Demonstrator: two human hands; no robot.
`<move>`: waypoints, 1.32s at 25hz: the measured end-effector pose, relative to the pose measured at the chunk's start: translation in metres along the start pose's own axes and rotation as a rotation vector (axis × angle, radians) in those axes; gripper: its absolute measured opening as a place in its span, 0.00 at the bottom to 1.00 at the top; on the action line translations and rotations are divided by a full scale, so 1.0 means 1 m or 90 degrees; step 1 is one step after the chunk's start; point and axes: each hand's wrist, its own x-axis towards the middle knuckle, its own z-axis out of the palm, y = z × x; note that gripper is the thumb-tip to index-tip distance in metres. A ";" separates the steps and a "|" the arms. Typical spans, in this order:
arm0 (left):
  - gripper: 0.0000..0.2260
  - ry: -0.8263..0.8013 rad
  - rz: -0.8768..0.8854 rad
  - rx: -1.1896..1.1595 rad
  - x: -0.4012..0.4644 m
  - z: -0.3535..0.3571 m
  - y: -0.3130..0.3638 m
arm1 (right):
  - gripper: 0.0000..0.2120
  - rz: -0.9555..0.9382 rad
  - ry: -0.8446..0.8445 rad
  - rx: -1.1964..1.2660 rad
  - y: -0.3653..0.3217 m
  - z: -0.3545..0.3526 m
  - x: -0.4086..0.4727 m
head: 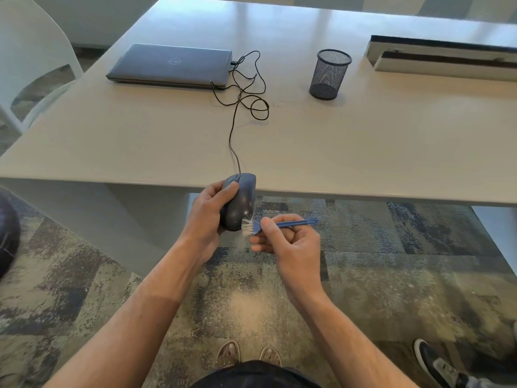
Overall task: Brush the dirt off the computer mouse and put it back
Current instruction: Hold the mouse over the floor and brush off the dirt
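A: Computer mouse [240,201] — where is it, and why is it held off the table [167,141]?

B: It sits at the centre of the frame, just past the table's near edge, over the carpet. The left hand [208,217] grips it with fingers wrapped round its far side and the thumb lying across the top. My guess is that it is tipped on its side there so loosened dirt falls to the floor, not the desk.

A: And the brush [275,224]?

B: The right hand [291,242] pinches its blue handle between thumb and curled fingers. The white bristles touch the mouse's lower end, so brushing looks under way.

A: The cable [237,107]?

B: It trails up the frame in loose loops to the closed laptop [170,65] at upper left. That slack probably allows the lift.

A: Any containers?

B: One mesh pen cup [330,74], upper right of centre, upright. It looks empty, though I can't see its bottom well.
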 end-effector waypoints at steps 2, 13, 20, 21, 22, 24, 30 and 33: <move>0.15 0.011 -0.003 0.003 0.002 0.001 0.000 | 0.03 -0.019 0.013 -0.002 0.008 0.001 -0.003; 0.30 0.022 0.003 -0.014 0.003 0.005 -0.001 | 0.04 -0.013 -0.011 -0.033 0.019 0.005 -0.008; 0.31 0.034 0.015 -0.014 0.001 0.003 -0.001 | 0.06 0.001 0.048 -0.001 0.019 -0.008 -0.010; 0.32 0.036 0.017 -0.009 0.001 0.001 -0.001 | 0.06 0.001 0.060 0.010 0.015 -0.014 -0.007; 0.32 0.034 0.020 -0.003 0.000 0.000 0.000 | 0.07 0.004 0.073 0.023 0.012 -0.019 -0.003; 0.31 0.022 0.021 0.002 -0.003 0.000 0.000 | 0.10 0.022 0.096 0.054 0.004 -0.025 0.008; 0.27 -0.022 -0.002 0.001 -0.012 0.002 -0.002 | 0.12 0.056 0.108 0.055 -0.018 -0.020 0.055; 0.24 -0.045 0.000 0.016 -0.015 0.002 -0.002 | 0.13 0.054 0.076 0.017 -0.021 -0.016 0.069</move>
